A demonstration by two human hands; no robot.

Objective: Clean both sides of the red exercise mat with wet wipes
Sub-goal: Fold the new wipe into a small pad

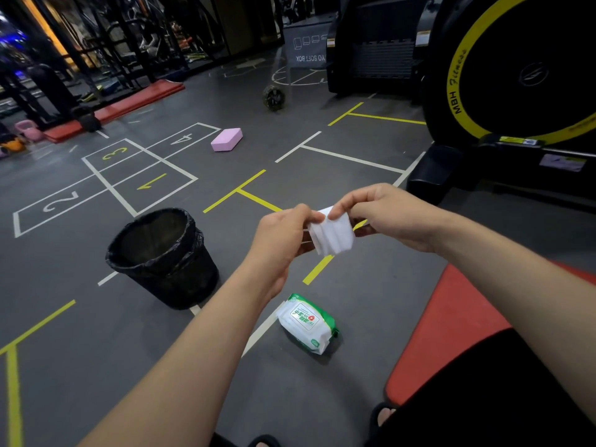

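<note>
A folded white wet wipe (332,235) hangs in the air between my two hands. My left hand (283,230) pinches its left edge and my right hand (380,214) pinches its top right edge. Below them a green and white pack of wet wipes (306,322) lies on the grey floor. The red exercise mat (451,317) lies flat at the lower right, partly hidden by my right forearm and my dark clothing.
A black bin lined with a black bag (164,256) stands left of my hands. A pink foam block (226,139) lies farther off. A black and yellow exercise machine (503,79) fills the upper right. More red mats (129,104) and kettlebells (27,130) lie at far left.
</note>
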